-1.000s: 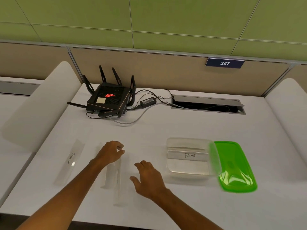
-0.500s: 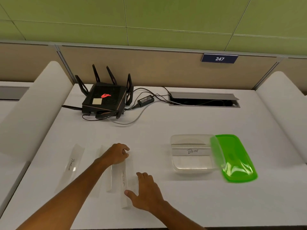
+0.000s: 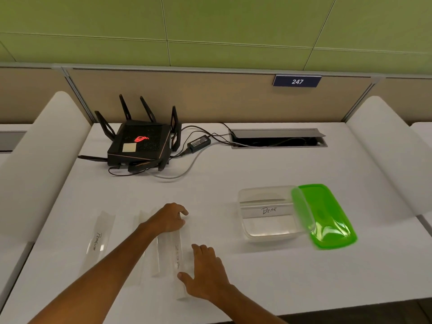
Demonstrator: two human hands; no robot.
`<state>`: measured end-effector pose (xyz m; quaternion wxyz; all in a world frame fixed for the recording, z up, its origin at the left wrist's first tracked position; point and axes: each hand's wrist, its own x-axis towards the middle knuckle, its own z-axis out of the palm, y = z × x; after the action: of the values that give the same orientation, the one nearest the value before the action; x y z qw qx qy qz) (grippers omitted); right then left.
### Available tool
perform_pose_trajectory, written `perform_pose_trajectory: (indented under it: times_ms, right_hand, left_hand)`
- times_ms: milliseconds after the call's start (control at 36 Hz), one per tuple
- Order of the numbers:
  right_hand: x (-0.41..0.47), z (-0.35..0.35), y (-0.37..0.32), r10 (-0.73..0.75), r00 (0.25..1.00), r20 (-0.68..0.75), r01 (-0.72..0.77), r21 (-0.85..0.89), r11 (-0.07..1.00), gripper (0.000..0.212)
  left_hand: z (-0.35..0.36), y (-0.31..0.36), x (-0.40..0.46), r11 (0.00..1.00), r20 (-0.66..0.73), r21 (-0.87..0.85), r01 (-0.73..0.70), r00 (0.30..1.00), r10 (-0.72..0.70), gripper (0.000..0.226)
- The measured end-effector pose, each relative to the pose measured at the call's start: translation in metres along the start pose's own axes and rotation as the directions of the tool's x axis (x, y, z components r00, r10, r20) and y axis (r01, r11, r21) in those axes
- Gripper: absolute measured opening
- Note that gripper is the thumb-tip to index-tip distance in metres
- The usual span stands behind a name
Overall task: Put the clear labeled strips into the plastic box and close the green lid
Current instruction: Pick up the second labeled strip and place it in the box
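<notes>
Clear plastic makes up every strip on the white desk [image 3: 257,160]. One strip [image 3: 178,258], with handwriting too faint to read, lies lengthwise between the two hands. The left hand [image 3: 169,218] rests curled on its far end, fingers bent down onto the plastic; whether they pinch it or only press it cannot be told. The right hand [image 3: 205,274] lies flat and spread beside the strip's near end, thumb touching its edge, gripping nothing. A second strip [image 3: 161,256] lies just left of the first, partly under the left forearm, and what may be a third edge shows further left, too faint to be sure. A strip marked "Penguin" [image 3: 99,239] lies apart at the left. One more, marked "Bear" [image 3: 268,210], lies across the inside of the box [image 3: 243,220], so four strips can be counted with confidence: three on the desk, one boxed.

One box stands open to the right of the hands, well apart from them. Its one green lid [image 3: 332,220] leans against the box's right rim, its far side resting on the desk.

At the back sits a black router [image 3: 140,146] with its cables, beside a cable slot [image 3: 278,139]. A plate reading 247 [image 3: 297,81] hangs on the partition.
</notes>
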<state>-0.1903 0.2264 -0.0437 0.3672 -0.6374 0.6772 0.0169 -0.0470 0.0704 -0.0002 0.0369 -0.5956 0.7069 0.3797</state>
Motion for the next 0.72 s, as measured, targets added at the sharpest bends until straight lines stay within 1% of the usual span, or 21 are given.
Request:
perform_pose_trajectory:
  times_ms: [83, 222, 333, 417, 528, 639, 722]
  right_hand:
    - [-0.001, -0.002, -0.001, 0.015, 1.000, -0.009, -0.015, 0.032, 0.999, 0.084]
    - [-0.001, -0.004, -0.004, 0.030, 0.999, -0.026, -0.026, 0.138, 0.990, 0.077]
    - [-0.001, -0.008, -0.006, 0.048, 0.996, -0.073, -0.031, 0.220, 0.975, 0.079]
    - [0.000, -0.012, -0.005, 0.053, 0.992, -0.111, -0.024, 0.252, 0.967, 0.082]
    - [0.000, -0.020, -0.003, 0.025, 0.985, -0.172, 0.017, 0.239, 0.971, 0.084]
    - [0.000, -0.029, -0.002, -0.020, 0.973, -0.231, 0.062, 0.177, 0.982, 0.092]
    - [-0.001, -0.037, 0.000, -0.076, 0.955, -0.285, 0.113, 0.114, 0.987, 0.088]
  left_hand:
    - [-0.003, 0.006, 0.001, 1.000, -0.012, -0.008, 0.004, 1.000, -0.004, 0.039]
    - [-0.013, 0.018, -0.001, 0.995, -0.044, -0.091, 0.029, 0.998, -0.033, 0.041]
    - [-0.020, 0.030, -0.002, 0.986, -0.086, -0.150, 0.067, 0.993, -0.081, 0.043]
    - [-0.025, 0.042, -0.005, 0.971, -0.105, -0.207, 0.115, 0.985, -0.139, 0.050]
    - [-0.031, 0.059, -0.013, 0.947, -0.156, -0.280, 0.161, 0.965, -0.210, 0.063]
    - [-0.037, 0.075, -0.020, 0.919, -0.204, -0.327, 0.221, 0.933, -0.297, 0.072]
    - [-0.043, 0.084, -0.023, 0.899, -0.222, -0.348, 0.266, 0.908, -0.354, 0.077]
